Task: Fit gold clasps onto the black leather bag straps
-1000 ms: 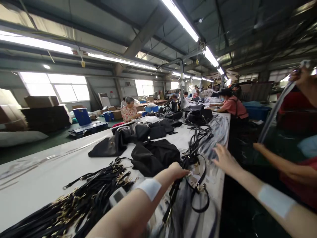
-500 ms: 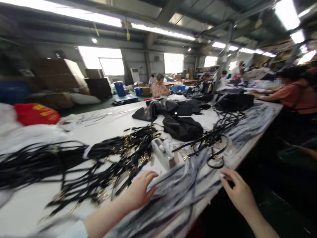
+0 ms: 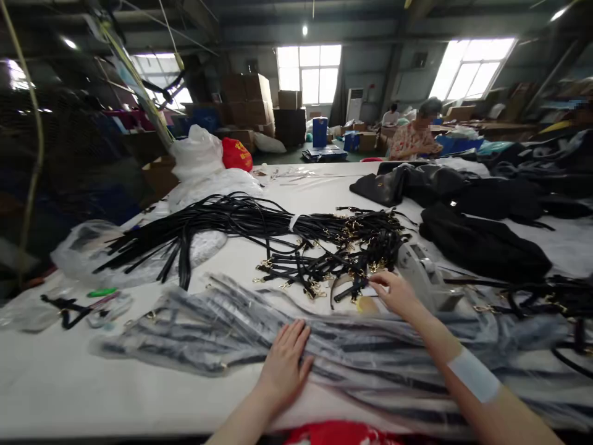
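Note:
My left hand (image 3: 286, 366) lies flat, fingers stretched out, on long dark straps packed in clear plastic sleeves (image 3: 194, 346). My right hand (image 3: 395, 295) reaches further out, thumb and fingers pinched on the end of a black strap (image 3: 354, 289) at the edge of a pile. That pile of black straps with gold-coloured clasps (image 3: 333, 247) spreads across the middle of the table. A grey tape dispenser (image 3: 428, 278) stands just right of my right hand. A small yellowish piece (image 3: 367, 304) lies below my right fingertips.
A bundle of long black straps (image 3: 222, 216) is bound by a white band (image 3: 294, 222). Black bags (image 3: 482, 241) lie at the right. White plastic bags (image 3: 199, 161) and a red bag (image 3: 236, 154) sit at the far left. A person (image 3: 414, 133) works across the table.
The view has swung to the left. My right hand has come from the table's edge to the pile of clasped straps and pinches one; my left hand now rests flat on the sleeves.

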Available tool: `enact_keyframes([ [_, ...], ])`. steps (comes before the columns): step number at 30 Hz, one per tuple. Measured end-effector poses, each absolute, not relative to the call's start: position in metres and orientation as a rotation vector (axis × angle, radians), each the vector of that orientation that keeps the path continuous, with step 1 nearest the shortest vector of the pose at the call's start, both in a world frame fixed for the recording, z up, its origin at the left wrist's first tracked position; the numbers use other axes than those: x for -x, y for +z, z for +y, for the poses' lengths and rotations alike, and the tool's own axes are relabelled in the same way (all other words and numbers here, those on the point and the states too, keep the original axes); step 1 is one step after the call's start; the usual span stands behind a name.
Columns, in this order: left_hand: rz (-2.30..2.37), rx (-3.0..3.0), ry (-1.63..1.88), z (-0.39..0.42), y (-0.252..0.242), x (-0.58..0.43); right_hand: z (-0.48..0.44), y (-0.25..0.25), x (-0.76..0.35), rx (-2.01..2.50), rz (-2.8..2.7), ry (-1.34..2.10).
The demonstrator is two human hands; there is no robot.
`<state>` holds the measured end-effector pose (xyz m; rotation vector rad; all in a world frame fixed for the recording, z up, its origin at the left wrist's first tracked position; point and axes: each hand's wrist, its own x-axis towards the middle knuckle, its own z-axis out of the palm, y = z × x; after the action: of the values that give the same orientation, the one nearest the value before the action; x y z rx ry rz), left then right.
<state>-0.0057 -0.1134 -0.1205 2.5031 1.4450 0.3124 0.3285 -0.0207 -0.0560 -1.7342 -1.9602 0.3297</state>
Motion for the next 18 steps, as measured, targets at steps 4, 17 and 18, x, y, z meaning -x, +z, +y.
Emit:
enact_keyframes([
  [4, 1.490, -2.460, 0.410, -0.113, -0.128, 0.006, 0.033, -0.073, -0.294, 1.922, -1.969, 0.281],
  [17, 1.461, -2.641, 0.912, -0.104, -0.113, -0.002, -0.021, -0.035, -0.256, 1.762, -2.140, 0.831],
  [18, 1.425, -2.653, 0.967, -0.101, -0.101, -0.009, -0.038, -0.029, -0.250, 1.706, -2.158, 0.903],
])
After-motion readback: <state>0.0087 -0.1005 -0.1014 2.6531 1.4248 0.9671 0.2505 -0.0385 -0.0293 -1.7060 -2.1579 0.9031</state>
